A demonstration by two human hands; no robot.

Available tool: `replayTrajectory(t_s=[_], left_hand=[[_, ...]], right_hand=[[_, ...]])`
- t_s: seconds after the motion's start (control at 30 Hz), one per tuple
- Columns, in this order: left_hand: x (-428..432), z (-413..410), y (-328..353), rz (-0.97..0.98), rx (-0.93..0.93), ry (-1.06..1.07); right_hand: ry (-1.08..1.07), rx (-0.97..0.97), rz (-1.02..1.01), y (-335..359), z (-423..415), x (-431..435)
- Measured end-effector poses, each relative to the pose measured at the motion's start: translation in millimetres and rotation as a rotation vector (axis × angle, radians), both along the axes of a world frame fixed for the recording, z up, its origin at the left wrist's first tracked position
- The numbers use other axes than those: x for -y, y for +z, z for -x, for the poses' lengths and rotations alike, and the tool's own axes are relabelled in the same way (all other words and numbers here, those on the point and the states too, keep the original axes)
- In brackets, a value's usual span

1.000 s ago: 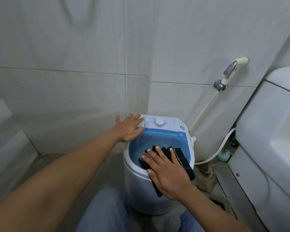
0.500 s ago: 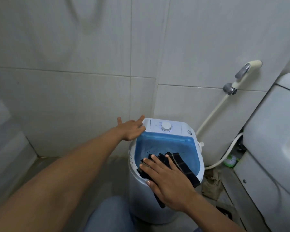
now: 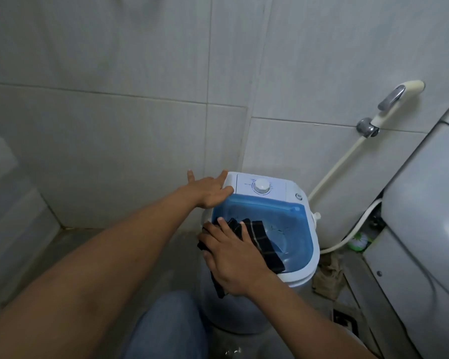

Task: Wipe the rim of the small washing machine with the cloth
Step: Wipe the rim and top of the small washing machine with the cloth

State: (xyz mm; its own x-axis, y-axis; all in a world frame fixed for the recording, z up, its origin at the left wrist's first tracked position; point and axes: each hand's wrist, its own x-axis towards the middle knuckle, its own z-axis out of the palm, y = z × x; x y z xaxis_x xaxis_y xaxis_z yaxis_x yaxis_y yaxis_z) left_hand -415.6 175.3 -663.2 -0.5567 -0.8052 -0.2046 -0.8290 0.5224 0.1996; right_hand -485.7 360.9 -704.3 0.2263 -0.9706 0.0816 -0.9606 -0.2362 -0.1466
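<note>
The small washing machine (image 3: 313,244) stands in the tiled corner, white outside with a blue tub and a white dial panel at the back. A dark striped cloth (image 3: 266,244) lies draped over the near left part of the rim, one end inside the tub, the other hanging down the outside. My right hand (image 3: 233,257) lies flat on the cloth, pressing it onto the rim with fingers spread. My left hand (image 3: 210,191) rests on the back left corner of the machine, fingers apart, holding nothing.
A toilet (image 3: 425,229) fills the right side. A bidet sprayer (image 3: 392,102) hangs on the wall with its hose (image 3: 335,172) running down behind the machine. A crumpled rag (image 3: 327,275) lies on the floor to the right. My knee (image 3: 166,327) is below.
My right hand has slid the cloth leftward along the near rim. My left hand has shifted slightly on the back left corner. The view has tilted up a little.
</note>
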Motion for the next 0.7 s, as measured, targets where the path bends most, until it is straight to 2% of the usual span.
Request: replayTrajectory(t_s=[0.33,0.53,0.7], left_hand=[[-6.2,1.2,10.1,-0.091,0.048,0.029],[-11.5,-1.6,8.1,-0.092,0.062,-0.005],[-9.7,-5.2,10.7,-0.111,0.057,-0.033]], right_hand=[[-0.044,0.044,-0.045,10.5,-8.1,11.3],[-0.07,-0.052,0.009,14.1,7.8,0.0],[-0.101,0.012,0.018,0.7,12.1,-5.6]])
